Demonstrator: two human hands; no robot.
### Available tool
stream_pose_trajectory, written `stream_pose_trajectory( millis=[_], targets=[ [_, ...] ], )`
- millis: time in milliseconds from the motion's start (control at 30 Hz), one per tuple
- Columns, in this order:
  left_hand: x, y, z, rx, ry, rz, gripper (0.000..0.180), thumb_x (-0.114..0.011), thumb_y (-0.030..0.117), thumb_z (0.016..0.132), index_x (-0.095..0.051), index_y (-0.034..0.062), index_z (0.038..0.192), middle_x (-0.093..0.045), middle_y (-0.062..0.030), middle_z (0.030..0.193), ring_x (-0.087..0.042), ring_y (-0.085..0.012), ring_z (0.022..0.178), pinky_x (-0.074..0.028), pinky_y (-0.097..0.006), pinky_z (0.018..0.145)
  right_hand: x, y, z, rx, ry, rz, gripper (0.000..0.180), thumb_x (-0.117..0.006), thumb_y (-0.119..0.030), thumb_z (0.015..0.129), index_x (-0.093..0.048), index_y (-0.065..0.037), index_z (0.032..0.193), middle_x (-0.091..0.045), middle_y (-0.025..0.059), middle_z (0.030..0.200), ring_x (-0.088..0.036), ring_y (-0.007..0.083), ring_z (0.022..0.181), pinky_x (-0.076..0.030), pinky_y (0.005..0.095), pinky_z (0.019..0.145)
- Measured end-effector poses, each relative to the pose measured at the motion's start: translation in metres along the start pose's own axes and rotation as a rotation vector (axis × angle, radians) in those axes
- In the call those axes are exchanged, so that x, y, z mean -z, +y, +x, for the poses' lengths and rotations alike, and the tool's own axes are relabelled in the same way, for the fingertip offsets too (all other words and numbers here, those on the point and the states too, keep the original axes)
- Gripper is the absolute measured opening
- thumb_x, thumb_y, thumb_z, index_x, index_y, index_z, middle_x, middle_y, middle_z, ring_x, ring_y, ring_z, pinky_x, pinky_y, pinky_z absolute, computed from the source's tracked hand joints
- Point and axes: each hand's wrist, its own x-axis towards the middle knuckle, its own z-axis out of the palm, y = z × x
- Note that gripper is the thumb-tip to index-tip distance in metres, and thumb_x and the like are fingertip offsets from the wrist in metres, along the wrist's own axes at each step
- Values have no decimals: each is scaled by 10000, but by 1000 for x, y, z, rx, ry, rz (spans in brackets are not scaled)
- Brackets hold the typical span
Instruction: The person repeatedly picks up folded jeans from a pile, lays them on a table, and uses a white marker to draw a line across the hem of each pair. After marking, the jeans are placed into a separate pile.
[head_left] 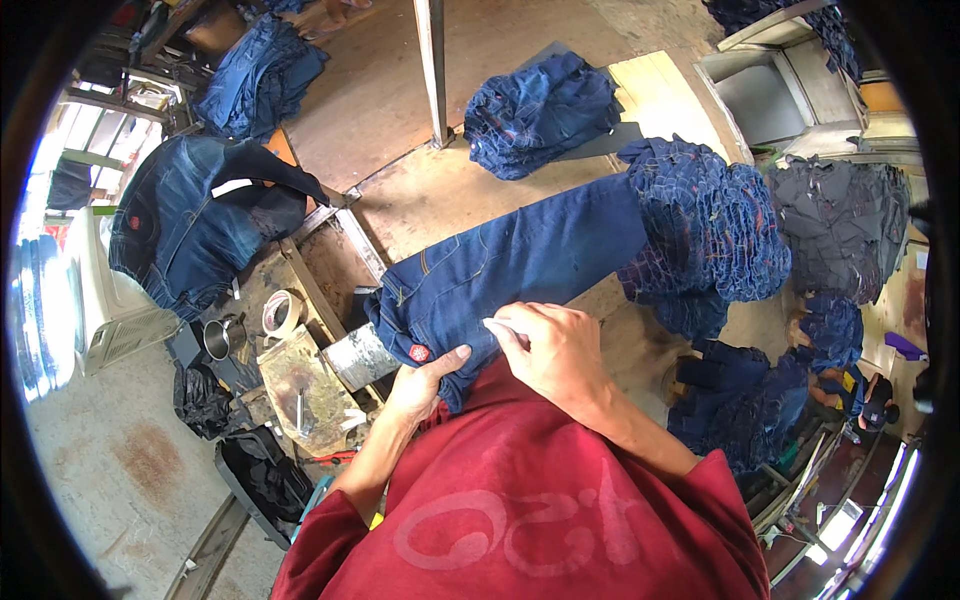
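Observation:
A pair of dark blue jeans (510,255) stretches before me from my left hand toward a stack of denim on the right. My left hand (416,392) grips the near edge at the waist end, its thumb on top beside a round red patch (419,353). Over the cloth, my right hand (553,350) is closed in a pinch. A small white piece (494,326) pokes out between its fingertips; its kind is unclear. Under the waist end, a worn pale board (361,357) sticks out.
Stacked denim (705,220) and dark grey garments (840,225) stand at right, another denim pile (545,110) ahead. At left are draped jeans (205,230), a tape roll (281,313), a metal cup (222,338) and a workbench (308,385). An upright post (432,75) rises beyond.

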Motion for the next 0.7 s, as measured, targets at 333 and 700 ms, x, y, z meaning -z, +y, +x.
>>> stream_pose_trajectory(
  millis=[333, 700],
  targets=[
    [3, 4, -3, 150, 44, -25, 557, -767, -118, 870, -649, -6, 1403, -745, -151, 1320, -746, -281, 1165, -613, -444, 1046, 9, 6, 0, -8, 1, 90, 123, -805, -197, 954, -745, -108, 893, -753, 50, 798, -723, 272, 690, -558, 396, 628],
    [5, 3, 1, 71, -33, -3, 572, -750, -120, 846, -646, -11, 1398, -745, -148, 1315, -743, -295, 1170, -603, -451, 1066, -1, 20, -10, -32, -44, -80, 113, -799, -202, 957, -738, -127, 899, -747, 55, 771, -730, 285, 659, -553, 416, 582]
  ],
)
